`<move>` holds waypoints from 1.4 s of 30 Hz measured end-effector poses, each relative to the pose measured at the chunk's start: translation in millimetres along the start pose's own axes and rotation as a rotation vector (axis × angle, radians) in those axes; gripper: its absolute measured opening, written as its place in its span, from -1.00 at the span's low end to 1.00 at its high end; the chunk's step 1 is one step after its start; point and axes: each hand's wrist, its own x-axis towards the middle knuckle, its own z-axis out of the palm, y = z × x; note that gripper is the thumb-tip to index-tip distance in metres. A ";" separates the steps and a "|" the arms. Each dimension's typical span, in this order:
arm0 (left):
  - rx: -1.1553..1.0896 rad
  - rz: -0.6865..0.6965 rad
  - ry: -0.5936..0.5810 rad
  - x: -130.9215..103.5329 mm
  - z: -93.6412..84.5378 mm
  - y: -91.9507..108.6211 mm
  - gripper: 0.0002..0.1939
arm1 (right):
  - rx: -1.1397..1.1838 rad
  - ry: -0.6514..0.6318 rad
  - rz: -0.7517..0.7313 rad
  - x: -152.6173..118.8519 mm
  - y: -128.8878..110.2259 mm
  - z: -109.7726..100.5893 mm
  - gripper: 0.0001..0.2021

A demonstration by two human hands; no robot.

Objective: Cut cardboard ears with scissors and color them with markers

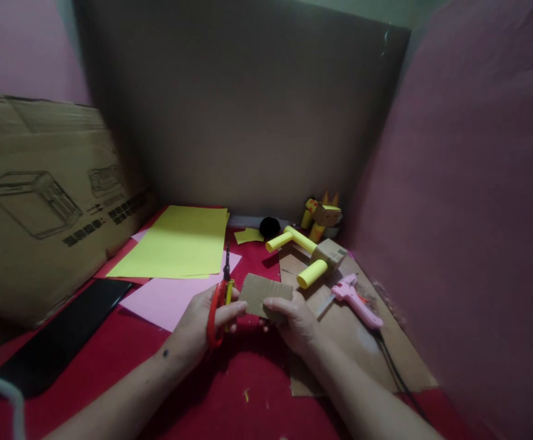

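My left hand [199, 318] is closed around a pair of scissors [213, 318] with a red handle, its dark blades pointing away from me. The thumb of that same hand touches the left edge of a small brown cardboard piece [261, 290]. My right hand [296, 324] grips the cardboard from the right, thumb on top and fingers underneath, where they are mostly hidden. Past the right hand stands a small cardboard box [331, 253] with yellow paper tubes [311, 274] attached. A pink glue gun [357, 300] lies to the right.
Yellow sheets [175, 241] overlap pink paper [165, 302] at the left, near a black flat object [60, 336]. A large carton [41, 201] borders the left. A cardboard sheet [353, 354] lies under the glue gun. Behind stand a yellow cardboard animal figure [326, 215] and a black round object [269, 227].
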 end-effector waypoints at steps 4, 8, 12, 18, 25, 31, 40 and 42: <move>0.013 -0.004 -0.010 0.3 -1.2 0.8 -0.69 | -0.015 0.004 0.011 -0.6 0.9 -1.9 -0.80; 0.023 0.012 0.010 -2.5 -3.0 3.9 -0.69 | -0.055 -0.035 -0.002 -2.3 -0.6 -2.6 -0.82; 0.007 0.020 -0.026 -3.1 -5.4 3.8 -0.74 | -0.035 -0.062 -0.021 -2.3 -1.6 -3.0 -0.83; -0.031 0.029 -0.069 -2.4 -7.0 3.0 -0.80 | -0.012 -0.046 -0.036 -1.2 0.2 -3.4 -0.86; 0.036 0.006 -0.036 -4.4 -4.4 12.7 -0.79 | -0.046 -0.061 -0.047 -3.9 -2.1 -1.4 -0.87; 0.068 0.003 -0.019 -5.0 -1.8 14.8 -0.76 | -0.056 -0.102 -0.028 -5.3 -3.6 -1.1 -0.81; 0.094 0.007 -0.014 -5.1 -0.3 14.3 -0.75 | -0.031 -0.088 -0.017 -4.8 -3.1 1.1 -0.77; 0.098 -0.001 -0.016 -3.9 -1.6 11.7 -0.74 | -0.033 -0.089 -0.019 -4.1 -2.2 0.9 -0.76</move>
